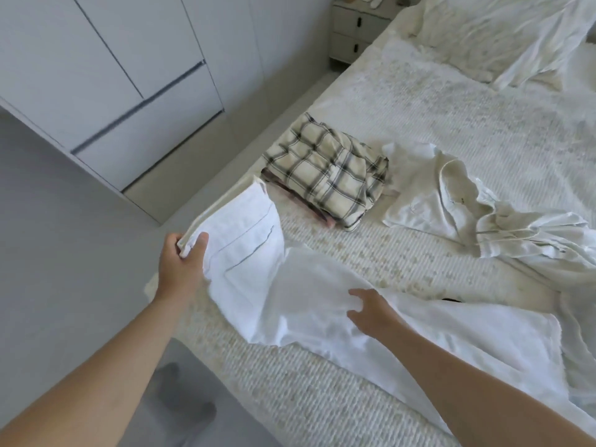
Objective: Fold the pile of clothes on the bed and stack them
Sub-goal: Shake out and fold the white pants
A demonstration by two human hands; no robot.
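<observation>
Left hand (185,253) grips the waistband end of the white trousers (258,269), thumb on top and fingers curled under the band. That end is lifted off the bed (419,101), hanging over the bed's left edge. A back pocket with dark stitching faces up, just beside the held corner.

Right hand (366,309) lies on the trousers near their middle, fingers spread and fairly straight, palm down, not gripping. Under it the cloth lies on the bedspread. The trouser legs run from there toward the lower right, along the bed's near edge, flat with some creases.

Folded stack (325,179) sits on the bed beyond the trousers, near the left edge. Top item is a cream garment with dark checks; a pink layer shows below it at the near side. Stack and trousers are apart.

Right of the stack, just beside it, a crumpled cream shirt (451,195) lies unfolded, collar up, its rumpled cloth trailing toward the right edge of view.

Pillows (503,30) at the head of the bed. Nightstand (354,30) with two drawers past the far corner. White wardrobe (106,75) on the left, grey floor (64,237) below.
</observation>
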